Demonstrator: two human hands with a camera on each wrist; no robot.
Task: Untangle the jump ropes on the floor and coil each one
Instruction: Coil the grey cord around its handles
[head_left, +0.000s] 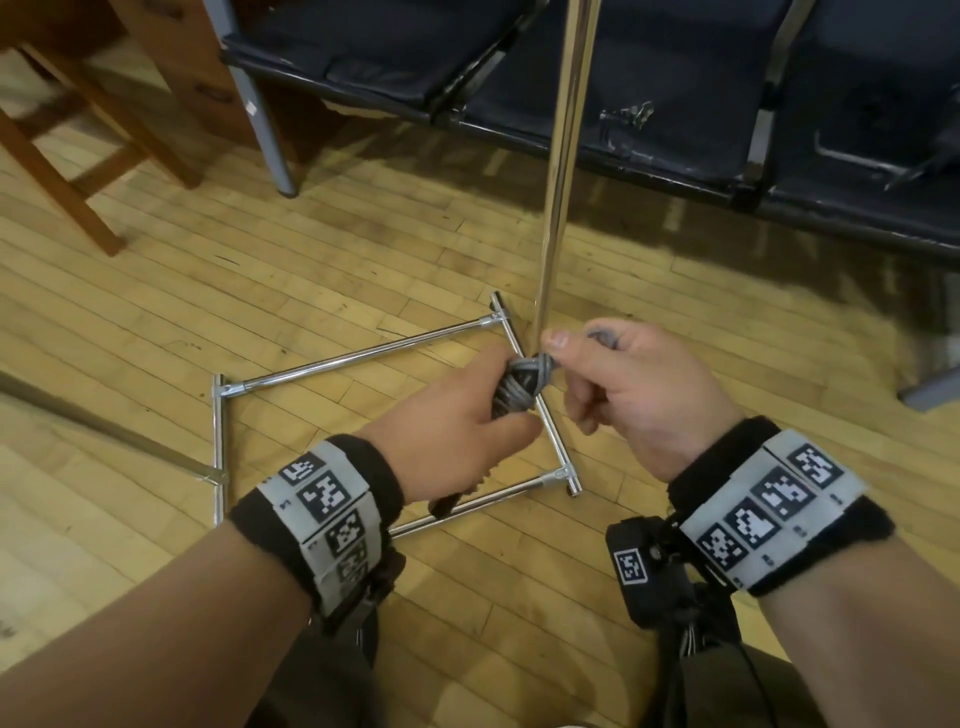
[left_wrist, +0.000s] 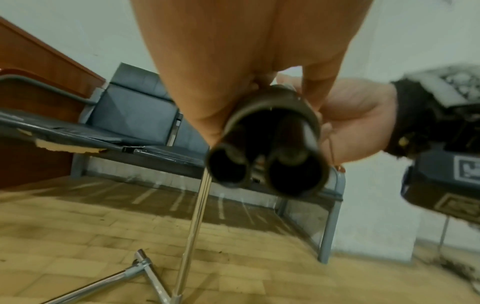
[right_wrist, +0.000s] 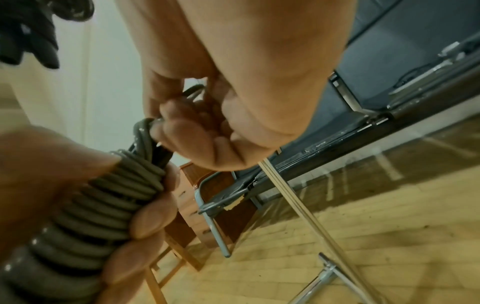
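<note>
A grey jump rope (head_left: 521, 388) is wound in tight turns around its two black handles (left_wrist: 267, 170), forming a bundle (right_wrist: 103, 205). My left hand (head_left: 462, 421) grips this bundle around the middle, fingers curled over the coils. My right hand (head_left: 597, 374) pinches the loose grey end of the rope (right_wrist: 145, 131) at the top of the bundle, with a loop of it (head_left: 602, 338) over the forefinger. The handles' butt ends face the left wrist camera. Both hands are held above the floor. No other rope shows.
A chrome rack base (head_left: 363, 415) lies on the wooden floor under my hands, its upright pole (head_left: 563, 156) rising just behind them. A row of dark blue seats (head_left: 649, 93) lines the far side. A wooden chair (head_left: 67, 145) and cabinet stand at the left.
</note>
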